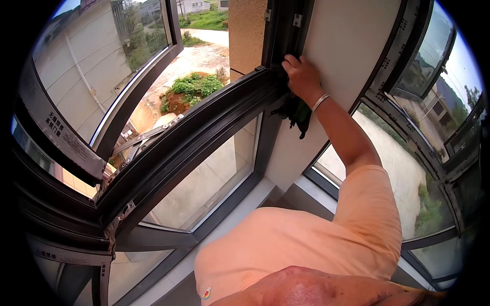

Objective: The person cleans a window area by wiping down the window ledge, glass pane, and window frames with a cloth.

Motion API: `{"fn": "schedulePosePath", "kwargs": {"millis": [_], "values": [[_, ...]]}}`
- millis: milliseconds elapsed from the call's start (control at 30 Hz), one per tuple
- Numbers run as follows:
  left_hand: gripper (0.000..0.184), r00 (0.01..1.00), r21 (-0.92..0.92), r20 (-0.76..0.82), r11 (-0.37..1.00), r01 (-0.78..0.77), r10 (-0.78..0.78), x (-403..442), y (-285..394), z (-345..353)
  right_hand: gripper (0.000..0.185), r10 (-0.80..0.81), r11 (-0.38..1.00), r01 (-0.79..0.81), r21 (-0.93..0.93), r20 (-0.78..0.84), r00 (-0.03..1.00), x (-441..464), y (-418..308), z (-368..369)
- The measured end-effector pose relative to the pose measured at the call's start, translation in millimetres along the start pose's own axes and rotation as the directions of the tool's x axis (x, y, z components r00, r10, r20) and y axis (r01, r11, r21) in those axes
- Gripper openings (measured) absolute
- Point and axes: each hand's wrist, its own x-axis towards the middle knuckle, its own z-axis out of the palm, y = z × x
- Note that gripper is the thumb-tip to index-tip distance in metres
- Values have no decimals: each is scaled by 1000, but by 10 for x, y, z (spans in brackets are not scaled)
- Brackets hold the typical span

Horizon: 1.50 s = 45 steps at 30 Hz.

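My right hand [301,76], with a pale bracelet at the wrist, is raised against the dark window frame [284,51] where it meets the white wall. Its fingers are curled, and a crumpled black cloth [298,118] with ragged ends hangs just below the palm. The fingertips and whatever part of the cloth lies under them are partly hidden. My left hand is out of view. To the left of my right hand, a black horizontal frame bar [194,132] runs away toward the lower left.
An opened window sash [176,48] swings outward at upper left, on a metal stay arm [148,137]. Below the bar is a fixed glass pane [204,176]. On the right stand another window [377,137] and an open sash [426,51]. White wall [347,41] lies between.
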Motion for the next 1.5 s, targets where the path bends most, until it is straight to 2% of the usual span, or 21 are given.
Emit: {"fn": "schedulePosePath", "kwargs": {"millis": [100,200,267,333,400,467,533,600,700,800,867,967,1000,1033,1067,1100,1200,1267,1367,1433,1500], "values": [[21,997,-30,-8,997,74,-74,-41,-274,-197,28,-24,991,6,133,134,991,-295,-140,61],[21,988,-41,-16,988,151,-151,-115,-502,-380,24,-25,998,10,63,247,969,-34,-82,-167],[21,979,-45,-14,978,203,-204,-177,-631,-472,17,1,998,-12,59,181,984,55,-108,-197],[21,966,-50,-9,965,259,-259,-240,-733,-556,12,141,983,-144,115,35,989,96,-237,-116],[21,950,-45,-12,950,310,-311,-319,-846,-677,13,166,971,-186,151,131,977,118,-352,-125],[21,934,-38,-23,934,355,-356,-391,-951,-807,13,152,966,-211,152,331,932,42,-452,-94],[21,918,-40,-33,919,393,-394,-451,-1027,-918,14,147,950,-234,204,371,917,40,-466,-83],[21,907,-46,-47,908,416,-418,-478,-1070,-1019,21,-5,924,-155,350,416,909,119,-629,-334],[21,895,-64,-71,897,437,-441,-542,-1137,-1115,44,-162,776,-92,624,339,927,152,-1026,-760],[21,901,-112,-104,905,411,-422,-518,-1193,-1216,46,-69,819,-185,543,414,908,136,-784,-641],[21,920,-204,-124,917,344,-373,-376,-1176,-1244,47,80,888,-282,363,481,873,90,-459,-329],[20,915,-439,-186,863,249,-359,-365,-1116,-1068,35,30,908,-184,376,381,924,91,-494,-173],[18,956,-384,-183,912,144,-228,-602,-918,-1075,31,6,893,-166,419,358,934,162,-687,-287],[18,922,-422,-142,865,272,-360,-519,-1141,-956,30,-11,861,-152,485,317,948,213,-907,-435],[21,933,-258,-187,932,255,-307,-604,-1278,-891,31,-62,850,-105,517,296,953,265,-1116,-619],[21,924,-205,-206,938,281,-322,-767,-1342,-856,32,-129,796,-33,605,223,966,297,-1337,-792],[21,862,-270,-259,890,368,-436,-1305,-1537,-853,33,-276,607,144,782,37,960,459,-1984,-1236],[21,811,-330,-298,852,407,-503,-1686,-1766,-912,33,-376,589,175,789,76,923,589,-2391,-1499],[21,746,-412,-333,801,435,-577,-2147,-2030,-1024,26,-516,437,305,846,-42,855,741,-2982,-1872],[21,710,-461,-351,773,436,-610,-2414,-2166,-1067,35,-600,346,348,872,-80,796,846,-3349,-2104],[21,683,-491,-352,747,447,-640,-2652,-2305,-1123,49,-587,117,381,917,-245,772,934,-3691,-2254]]}}
